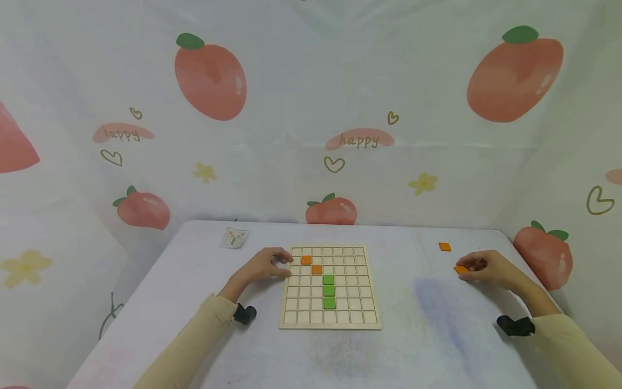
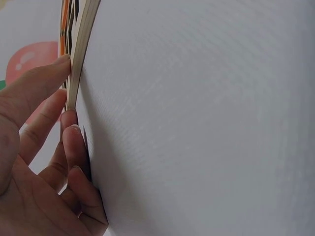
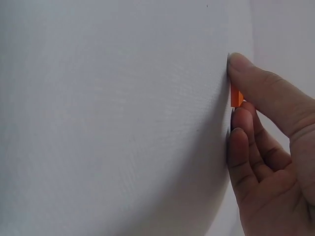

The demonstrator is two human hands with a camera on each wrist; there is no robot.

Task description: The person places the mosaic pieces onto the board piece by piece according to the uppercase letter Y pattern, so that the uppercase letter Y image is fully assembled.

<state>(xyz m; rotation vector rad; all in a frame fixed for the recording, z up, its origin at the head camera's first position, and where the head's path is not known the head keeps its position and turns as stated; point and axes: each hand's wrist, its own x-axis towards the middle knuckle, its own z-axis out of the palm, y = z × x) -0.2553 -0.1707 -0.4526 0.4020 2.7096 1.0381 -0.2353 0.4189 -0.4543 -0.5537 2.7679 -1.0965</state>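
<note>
A wooden grid board (image 1: pixel 350 319) lies flat on the table; two orange tiles (image 1: pixel 306 260) and three green tiles (image 1: pixel 329 290) sit in its squares. At the board's left edge rests my left hand (image 1: pixel 267 265), its thumb and fingertips spread along the rim; the left wrist view shows this hand (image 2: pixel 34 123) against the board's side (image 2: pixel 78 64). Far to the right, my right hand (image 1: pixel 491 268) pinches an orange square tile (image 1: pixel 460 269) at table level. In the right wrist view the tile (image 3: pixel 236 96) shows partly between thumb and fingers.
Another orange tile (image 1: pixel 444 247) lies on the table beyond my right hand. A small paper card (image 1: pixel 234 237) with a printed grid pattern is at the back left. A white printed cloth (image 1: pixel 282 108) hangs behind the table (image 1: pixel 335 356).
</note>
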